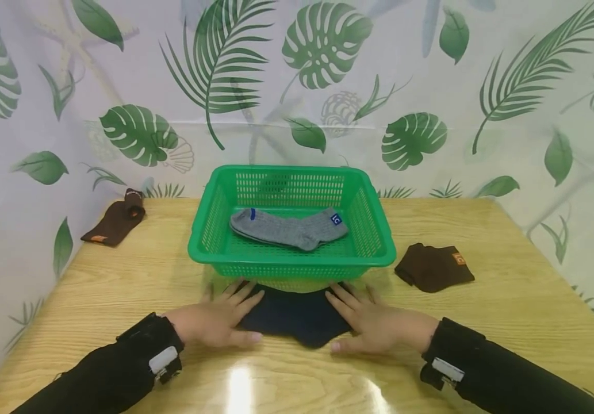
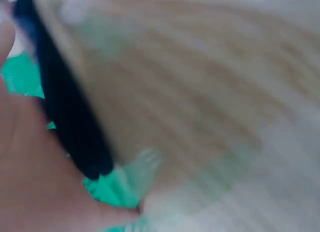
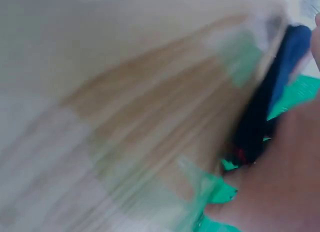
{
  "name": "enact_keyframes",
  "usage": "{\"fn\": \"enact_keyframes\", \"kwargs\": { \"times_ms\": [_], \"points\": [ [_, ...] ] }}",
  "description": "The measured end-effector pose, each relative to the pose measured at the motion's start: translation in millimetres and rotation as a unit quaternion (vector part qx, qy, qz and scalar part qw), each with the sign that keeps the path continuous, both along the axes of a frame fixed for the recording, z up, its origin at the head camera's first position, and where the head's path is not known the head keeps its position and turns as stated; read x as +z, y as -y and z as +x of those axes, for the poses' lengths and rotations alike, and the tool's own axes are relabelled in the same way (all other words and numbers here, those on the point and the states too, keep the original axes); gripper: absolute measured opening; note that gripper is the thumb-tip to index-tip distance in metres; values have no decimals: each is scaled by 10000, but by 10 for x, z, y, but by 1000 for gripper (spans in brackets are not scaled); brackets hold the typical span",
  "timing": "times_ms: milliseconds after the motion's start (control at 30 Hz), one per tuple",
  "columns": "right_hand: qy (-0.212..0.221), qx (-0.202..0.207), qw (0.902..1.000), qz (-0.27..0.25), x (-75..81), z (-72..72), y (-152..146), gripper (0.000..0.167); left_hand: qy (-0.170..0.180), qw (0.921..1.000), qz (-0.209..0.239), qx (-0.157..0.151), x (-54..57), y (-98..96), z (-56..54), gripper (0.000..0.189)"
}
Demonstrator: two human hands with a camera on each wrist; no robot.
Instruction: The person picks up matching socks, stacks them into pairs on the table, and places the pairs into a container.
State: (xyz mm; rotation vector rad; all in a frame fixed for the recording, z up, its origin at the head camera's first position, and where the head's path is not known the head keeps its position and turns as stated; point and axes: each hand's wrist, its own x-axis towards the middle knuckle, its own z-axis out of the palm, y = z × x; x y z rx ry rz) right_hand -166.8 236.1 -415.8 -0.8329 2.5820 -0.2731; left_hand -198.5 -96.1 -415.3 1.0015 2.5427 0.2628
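Dark sock (image 1: pixel 299 316) | left fingers (image 1: pixel 252 301), right fingers (image 1: pixel 337 305) spread apart, touching it | grey socks (image 1: pixel 283 227): head view only

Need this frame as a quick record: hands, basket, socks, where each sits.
left_hand: left hand, fingers extended, at left end of dark sock
right_hand: right hand, fingers extended, at right end of dark sock
front_item: dark sock, just in front of the basket; single or pair unclear
container: green basket, on wooden table
contents: grey socks, blue tag at right end
left_item: brown sock item, left of basket
right_item: other brown sock item, right of basket
wrist_views: blurred
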Motion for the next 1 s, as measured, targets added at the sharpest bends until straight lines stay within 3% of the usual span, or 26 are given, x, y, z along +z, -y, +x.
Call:
{"fn": "enact_keyframes", "kwargs": {
  "times_ms": [67, 133, 233, 300, 367, 567, 800, 1000],
  "points": [
    [-230, -173, 9983, -504, 46, -16, -11, 83, 21, 9971, 695, 316, 41, 42, -14, 68],
    [-923, -342, 9907, -939, 74, -24, -24, 62, -372, 9888, 1209, 798, 68, 96, -18, 53],
    [-2066, -774, 9698, -1037, 94, -23, -36, 29, -973, 9714, 1435, 1624, 82, 173, -19, 41],
    [-2359, -1074, 9609, -977, 87, -26, -36, 15, -1100, 9628, 1438, 2004, 71, 202, -34, 39],
    [-2160, -1356, 9628, -898, 81, -31, -24, 16, -983, 9611, 1446, 2137, 50, 207, -59, 34],
    [-1154, -1935, 9701, -903, 62, -104, 39, 37, -525, 9615, 1661, 2127, -14, 130, -124, 30],
    [-387, -2127, 9698, -1131, 70, -167, 44, 20, -186, 9525, 1902, 2370, -56, 103, -112, 37],
    [140, -2185, 9592, -1790, 183, -170, 10, 24, 135, 9439, 2395, 2268, 11, 156, -94, 27]
  ]
}}
